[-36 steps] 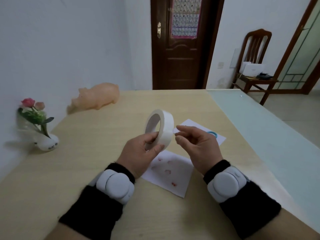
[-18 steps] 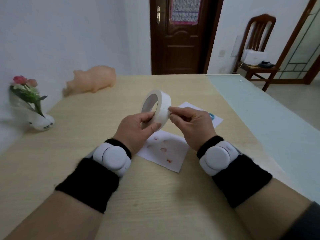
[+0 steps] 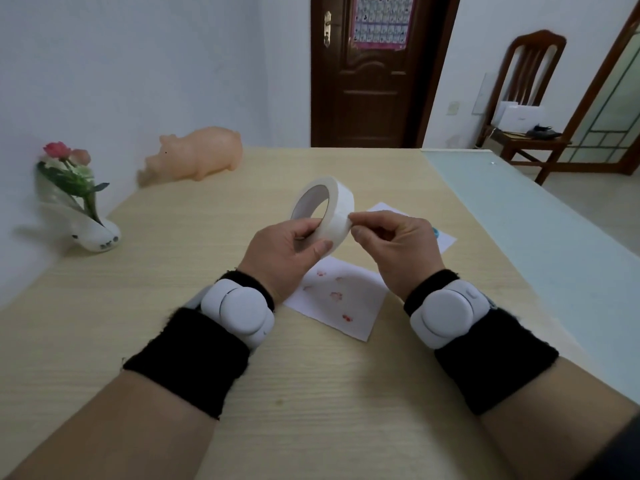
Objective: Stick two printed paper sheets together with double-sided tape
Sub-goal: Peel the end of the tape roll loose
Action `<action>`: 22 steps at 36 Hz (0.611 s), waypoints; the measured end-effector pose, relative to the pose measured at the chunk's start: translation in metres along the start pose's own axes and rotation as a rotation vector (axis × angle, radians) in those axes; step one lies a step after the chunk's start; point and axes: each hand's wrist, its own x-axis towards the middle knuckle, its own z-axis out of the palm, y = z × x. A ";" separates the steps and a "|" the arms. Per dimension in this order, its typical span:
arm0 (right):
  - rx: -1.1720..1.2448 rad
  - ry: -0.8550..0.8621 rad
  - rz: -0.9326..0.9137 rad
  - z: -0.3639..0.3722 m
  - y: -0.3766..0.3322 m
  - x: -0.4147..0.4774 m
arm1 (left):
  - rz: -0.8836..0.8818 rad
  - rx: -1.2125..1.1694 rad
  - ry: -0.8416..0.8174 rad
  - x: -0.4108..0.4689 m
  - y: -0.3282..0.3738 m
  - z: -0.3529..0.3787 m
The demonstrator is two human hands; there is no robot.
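A white roll of double-sided tape is held upright above the table, gripped from below by my left hand. My right hand pinches at the roll's right rim with thumb and forefinger. Under my hands lies a white printed sheet with red marks. A second sheet with a blue print lies just beyond it, mostly hidden by my right hand.
A pink toy pig stands at the table's far left. A small white vase with flowers sits by the left wall. A pale green strip covers the table's right side. A wooden chair stands beyond.
My right fingertips closed in from beside the roll onto its rim. The roll stays in my left hand. The camera tilted, shifting the view.
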 end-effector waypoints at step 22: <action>-0.013 -0.028 0.017 -0.002 -0.007 0.000 | 0.067 0.073 -0.002 -0.001 0.007 -0.001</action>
